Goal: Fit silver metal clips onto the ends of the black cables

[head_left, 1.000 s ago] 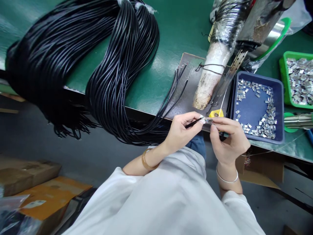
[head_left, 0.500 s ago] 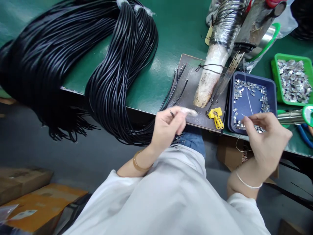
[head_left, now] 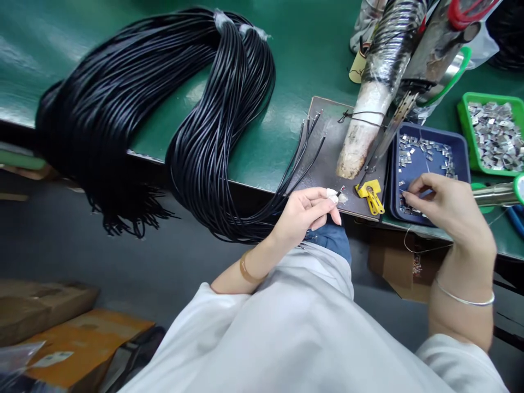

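Observation:
My left hand (head_left: 305, 214) is closed, pinching a black cable end (head_left: 339, 191) with a bit of bared wire at its tip, over the front edge of the grey board (head_left: 319, 164). White covers sit on its fingertips. Over the blue tray (head_left: 462, 147) of small metal clips (head_left: 405, 155), my right hand (head_left: 446, 202) is closed with thumb and forefinger together on a thin strand. A yellow tool (head_left: 371, 196) lies on the board between the hands. Several cable ends (head_left: 305, 136) rest on the board's left side.
Large bundles of black cable (head_left: 221, 109) hang over the edge of the green table (head_left: 295, 60). A white, wrapped pipe (head_left: 360, 131) slants down to the board. At the right are a green tray (head_left: 466, 131) of metal clips and a spool (head_left: 519, 189). Cardboard boxes (head_left: 41, 311) stand lower left.
The view has shifted a little. My left hand has turned, and the cable tip now shows beyond its fingers. My right hand has moved lower into the blue tray's area.

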Tool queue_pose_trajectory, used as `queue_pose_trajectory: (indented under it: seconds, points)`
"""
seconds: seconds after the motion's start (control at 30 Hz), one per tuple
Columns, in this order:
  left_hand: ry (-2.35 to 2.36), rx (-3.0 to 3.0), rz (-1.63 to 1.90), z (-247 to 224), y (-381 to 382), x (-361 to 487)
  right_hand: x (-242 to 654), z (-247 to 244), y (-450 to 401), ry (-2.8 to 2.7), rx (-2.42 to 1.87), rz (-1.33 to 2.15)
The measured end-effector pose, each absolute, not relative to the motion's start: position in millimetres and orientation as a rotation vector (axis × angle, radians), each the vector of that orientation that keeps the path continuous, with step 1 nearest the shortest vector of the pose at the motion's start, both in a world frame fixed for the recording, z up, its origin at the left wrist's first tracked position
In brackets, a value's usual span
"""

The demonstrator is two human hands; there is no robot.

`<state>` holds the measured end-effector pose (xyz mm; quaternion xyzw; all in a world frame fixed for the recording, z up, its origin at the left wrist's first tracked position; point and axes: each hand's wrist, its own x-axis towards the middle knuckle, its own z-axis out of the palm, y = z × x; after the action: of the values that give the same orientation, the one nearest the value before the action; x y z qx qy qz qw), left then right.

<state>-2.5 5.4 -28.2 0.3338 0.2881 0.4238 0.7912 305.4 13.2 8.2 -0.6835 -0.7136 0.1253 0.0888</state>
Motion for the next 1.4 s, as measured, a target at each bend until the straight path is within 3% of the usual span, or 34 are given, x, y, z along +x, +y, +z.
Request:
queue_pose_trajectory:
  seconds: [0.17, 0.3, 0.43, 0.77, 1.0, 1.4]
  points:
    - [0.650, 0.763, 0.880, -27, 5, 3, 268, 12, -11, -1.828, -1.842, -0.017]
    - [0.678, 0.832, 0.915, -26, 4, 12, 219, 19, -34, -1.450, -1.553, 0.366]
    - [0.742, 0.927, 0.950, -24, 4, 19, 186, 6, -38, -1.444, -1.387, 0.323]
    - [0.905, 1.287, 1.037, -27, -3, 24, 182, -14, -32, -1.466, -1.319, 0.624]
    - [0.720, 0.996, 0.933, -23, 0, 23, 173, -18, -36, -1.615, -1.332, 0.122]
    - [0.792, 0.939, 0.986, -21, 11, 24, 174, -21, -39, -1.646, -1.216, -0.030]
